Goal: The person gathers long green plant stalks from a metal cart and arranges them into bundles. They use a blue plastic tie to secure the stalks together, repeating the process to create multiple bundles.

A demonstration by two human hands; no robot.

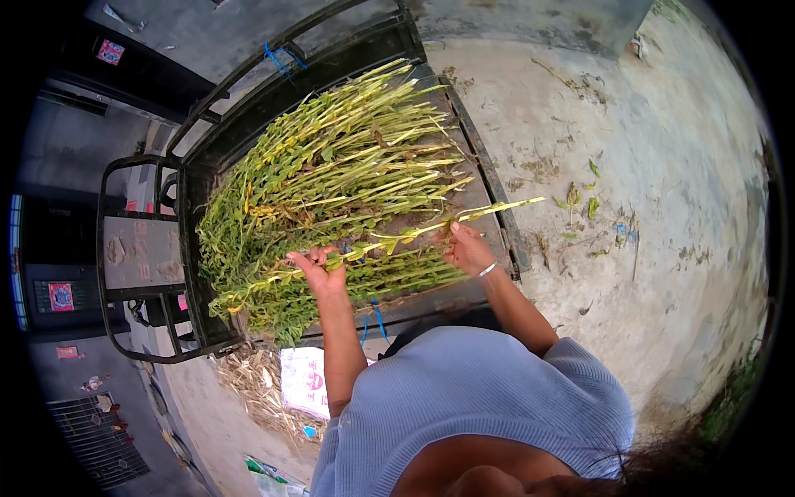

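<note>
My right hand (469, 251), with a pale band at the wrist, grips a long leafy plant stalk (389, 241) near its bare cut end. The stalk slants down to the left, across my left hand (326, 276). My left fingers are curled around its leafy part, with a green leaf between them and the thumb out to the side; leaves partly hide this grip. Below and beyond lies a thick layer of similar cut stalks (364, 157), their leafy tops to the left and cut ends to the right.
The stalks lie on a dark cart bed (478, 201) with a metal rail frame (132, 160) at the left. Blue ties (282, 60) hang on it. A white printed sack (304, 383) and dry plant litter (248, 383) lie below. Loose leaves (593, 207) dot the concrete floor at right.
</note>
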